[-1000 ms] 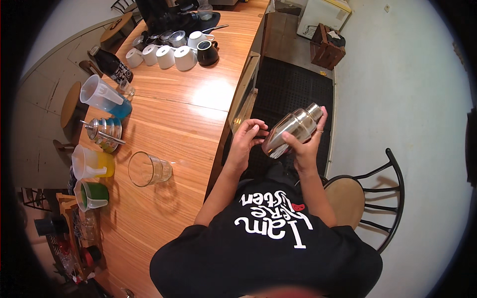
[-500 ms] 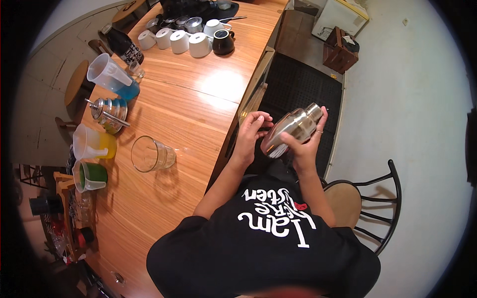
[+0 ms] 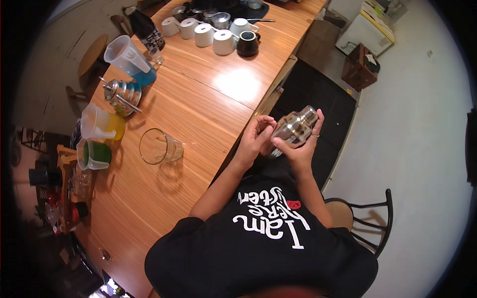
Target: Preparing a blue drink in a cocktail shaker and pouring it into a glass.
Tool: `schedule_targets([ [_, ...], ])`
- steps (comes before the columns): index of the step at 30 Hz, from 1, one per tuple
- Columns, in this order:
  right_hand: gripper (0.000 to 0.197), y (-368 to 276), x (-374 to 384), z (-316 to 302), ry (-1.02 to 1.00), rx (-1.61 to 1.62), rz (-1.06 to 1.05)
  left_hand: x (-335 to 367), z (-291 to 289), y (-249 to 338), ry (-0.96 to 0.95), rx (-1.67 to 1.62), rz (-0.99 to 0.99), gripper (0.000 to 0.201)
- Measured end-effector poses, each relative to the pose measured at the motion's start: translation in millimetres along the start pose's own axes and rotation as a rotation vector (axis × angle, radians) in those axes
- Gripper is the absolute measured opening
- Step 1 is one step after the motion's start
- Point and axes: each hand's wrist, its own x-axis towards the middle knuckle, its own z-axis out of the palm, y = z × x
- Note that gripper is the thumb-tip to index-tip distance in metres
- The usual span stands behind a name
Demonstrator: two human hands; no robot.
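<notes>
A silver metal cocktail shaker is tilted in front of my chest, past the table edge, with its cap end up and to the right. My right hand is closed round its upper side, a finger stretched along the cap and the thumb across the body. At the lower end, my left hand curls its fingers against the shaker's base; part of that contact is hidden. On the wooden table, left of my hands, a clear drinking glass is the nearest thing to them.
Along the table's left side stand plastic jugs of blue, yellow and green liquid, plus a metal-lidded jar and a dark bottle. White cups and a black cup line the far end. A chair is at right.
The shaker has tilted a little more upright, and its base has come closer to my left hand. My view has turned slightly, so the table things appear shifted right and up.
</notes>
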Motion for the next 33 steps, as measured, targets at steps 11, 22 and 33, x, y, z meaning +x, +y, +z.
schedule_targets([
  [11, 0.118, 34, 62, 57, -0.629, -0.316, -0.766, 0, -50, 51, -0.128, 0.200, 0.223, 0.107],
  [22, 0.111, 58, 106, 88, -1.103, -0.046, -0.512, 12, -73, 40, 0.153, 0.219, 0.435, 0.095],
  [33, 0.048, -3, 121, 109, -0.957, -0.407, -0.640, 23, -85, 21, 0.369, 0.478, 0.542, 0.094],
])
